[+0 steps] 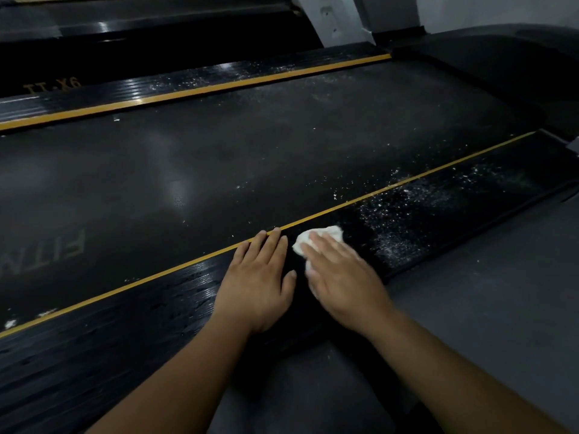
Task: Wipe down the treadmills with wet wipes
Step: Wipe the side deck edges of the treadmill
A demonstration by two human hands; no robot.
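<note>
A black treadmill fills the view, its wide running belt [219,170] lying between two ribbed side rails edged with yellow lines. My left hand [260,277] rests flat on the near side rail [141,314], fingers straight and touching the yellow line. Just to its right, my right hand [341,270] presses a crumpled white wet wipe [316,238] flat against the same rail with straight fingers; most of the wipe is hidden under the palm. White dust specks [404,211] cover the rail further right of the wipe.
The far side rail [219,79] also carries white specks. A second treadmill [125,23] lies beyond it. A grey upright post [332,17] stands at the top. Grey floor [485,302] runs along the near right side.
</note>
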